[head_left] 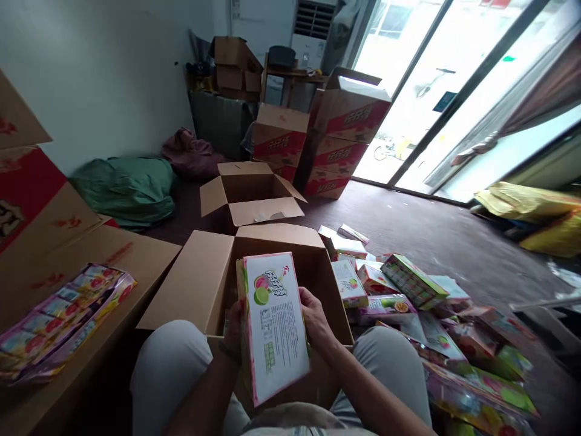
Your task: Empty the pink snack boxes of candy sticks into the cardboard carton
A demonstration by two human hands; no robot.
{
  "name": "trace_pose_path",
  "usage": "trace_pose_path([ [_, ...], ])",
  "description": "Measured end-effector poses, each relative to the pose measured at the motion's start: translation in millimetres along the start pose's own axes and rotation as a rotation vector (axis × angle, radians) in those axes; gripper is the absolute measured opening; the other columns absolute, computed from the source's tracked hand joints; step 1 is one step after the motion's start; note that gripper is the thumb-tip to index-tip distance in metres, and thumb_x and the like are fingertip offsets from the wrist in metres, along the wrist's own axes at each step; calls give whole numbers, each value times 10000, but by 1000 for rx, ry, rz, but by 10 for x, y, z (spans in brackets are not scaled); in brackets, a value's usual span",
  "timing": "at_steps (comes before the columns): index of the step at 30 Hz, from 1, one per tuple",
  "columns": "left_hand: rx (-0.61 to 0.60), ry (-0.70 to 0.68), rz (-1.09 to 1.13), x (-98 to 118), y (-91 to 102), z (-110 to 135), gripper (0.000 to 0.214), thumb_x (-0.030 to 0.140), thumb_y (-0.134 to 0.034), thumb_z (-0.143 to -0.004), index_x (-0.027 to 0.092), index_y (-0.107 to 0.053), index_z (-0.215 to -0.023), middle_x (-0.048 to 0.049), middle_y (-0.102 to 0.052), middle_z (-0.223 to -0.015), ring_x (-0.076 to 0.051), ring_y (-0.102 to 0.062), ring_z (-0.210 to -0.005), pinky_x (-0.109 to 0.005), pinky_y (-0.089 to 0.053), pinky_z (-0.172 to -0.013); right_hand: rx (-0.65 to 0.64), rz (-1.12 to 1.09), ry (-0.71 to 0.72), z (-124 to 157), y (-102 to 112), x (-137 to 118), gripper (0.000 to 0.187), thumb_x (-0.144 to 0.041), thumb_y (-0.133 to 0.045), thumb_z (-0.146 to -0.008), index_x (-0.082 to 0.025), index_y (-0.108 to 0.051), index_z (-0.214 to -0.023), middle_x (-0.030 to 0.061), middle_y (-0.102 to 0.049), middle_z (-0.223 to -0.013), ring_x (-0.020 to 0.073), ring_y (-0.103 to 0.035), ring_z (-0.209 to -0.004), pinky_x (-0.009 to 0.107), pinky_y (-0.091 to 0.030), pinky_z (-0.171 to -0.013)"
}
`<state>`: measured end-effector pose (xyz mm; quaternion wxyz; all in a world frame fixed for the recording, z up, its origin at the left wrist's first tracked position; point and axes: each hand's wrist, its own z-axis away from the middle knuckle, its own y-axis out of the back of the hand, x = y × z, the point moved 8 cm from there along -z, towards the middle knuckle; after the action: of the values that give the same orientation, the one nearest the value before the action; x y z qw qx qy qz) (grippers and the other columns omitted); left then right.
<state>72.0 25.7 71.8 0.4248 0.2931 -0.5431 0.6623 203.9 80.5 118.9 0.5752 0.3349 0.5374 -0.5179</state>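
Observation:
A white and pink printed product box (273,324) with fruit pictures stands upright between my knees. My left hand (235,330) grips its left edge, mostly hidden behind the box. My right hand (315,321) is wrapped round its right edge. Right behind the box stands an open brown carton (204,278) with its flaps spread, its inside in shadow.
A second open carton (249,192) sits farther back. Several colourful product boxes (411,280) lie scattered on the floor at right. Flat printed packs (54,318) rest on a cardboard flap at left. Stacked red-printed cartons (345,145) stand by the glass door. A green bag (127,189) lies by the wall.

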Motion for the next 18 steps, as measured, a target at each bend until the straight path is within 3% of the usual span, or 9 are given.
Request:
trace_pose_path([
  [3,6,61,364,-64,-7,-7,979,872,-313,-708,155,-539,-1336,-147,-688,-1244,-389,-597,-1201,-545,-487,-979,59,137,142,34,100,-150,334,-474,-777,-678,-198,-608,-760,-13,-581,-739,146,-511,-713,266,-422,-667],
  [6,51,96,520,-78,10,-11,790,807,-482,-682,210,-655,-1170,-99,-749,-1103,-401,-600,-1195,-563,-467,-1013,-106,162,-23,29,18,-53,384,-557,-688,-745,-182,-670,-828,2,-600,-739,154,-521,-717,259,-402,-650],
  [8,123,130,541,-99,62,-1,707,770,-540,-665,243,-679,-1116,-73,-764,-1048,-401,-580,-1226,-562,-457,-1036,-113,170,-66,18,22,-8,440,-615,-642,-767,-180,-675,-829,-10,-571,-698,132,-471,-664,240,-363,-607],
  [11,251,183,509,-144,171,19,669,749,-537,-678,289,-668,-1147,-35,-775,-1003,-386,-540,-1279,-550,-462,-1046,45,253,29,-34,138,0,506,-683,-575,-796,-186,-621,-718,-27,-503,-644,113,-388,-630,232,-309,-573],
  [14,347,215,471,-192,264,16,657,688,-580,-689,298,-642,-1214,-24,-777,-978,-378,-540,-1279,-536,-477,-1042,135,301,37,-94,198,119,585,-748,-523,-797,-191,-566,-624,-19,-493,-609,123,-396,-632,248,-306,-578],
  [18,285,234,415,-239,222,-44,685,539,-698,-671,231,-622,-1278,-67,-758,-1072,-388,-604,-1192,-530,-500,-1019,48,81,-113,-155,131,393,611,-806,-610,-688,-198,-644,-734,17,-643,-726,174,-543,-723,282,-397,-662],
])
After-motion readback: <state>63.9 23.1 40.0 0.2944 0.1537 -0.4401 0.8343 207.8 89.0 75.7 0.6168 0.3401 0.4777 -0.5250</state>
